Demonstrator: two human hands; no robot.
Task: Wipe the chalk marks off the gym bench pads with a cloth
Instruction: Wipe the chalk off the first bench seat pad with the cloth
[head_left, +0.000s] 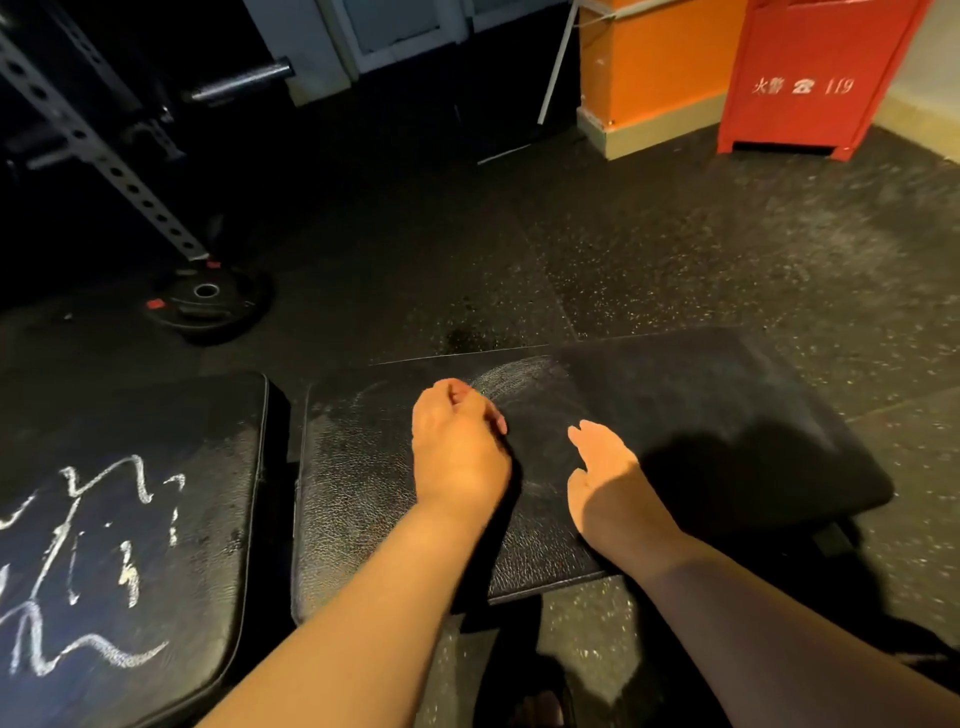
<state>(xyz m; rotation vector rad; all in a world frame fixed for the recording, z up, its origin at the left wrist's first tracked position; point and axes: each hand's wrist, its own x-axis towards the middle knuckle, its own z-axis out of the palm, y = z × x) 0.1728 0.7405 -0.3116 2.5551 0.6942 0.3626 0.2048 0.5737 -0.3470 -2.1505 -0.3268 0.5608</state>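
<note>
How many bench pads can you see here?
2. The left pad carries white chalk scribbles; the centre pad shows only a faint chalk smear. Others may lie outside the view.

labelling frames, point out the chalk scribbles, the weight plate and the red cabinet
chalk scribbles (88, 561), head view, middle of the marks
weight plate (208, 307), head view, face below the hub
red cabinet (810, 52), head view, front above lettering

We log grained leather-look bench pads (363, 519) with faint sheen, chalk marks (75, 566) powdery matt, floor (675, 260) speckled rough rubber, rack upright (104, 156) perforated metal.
</note>
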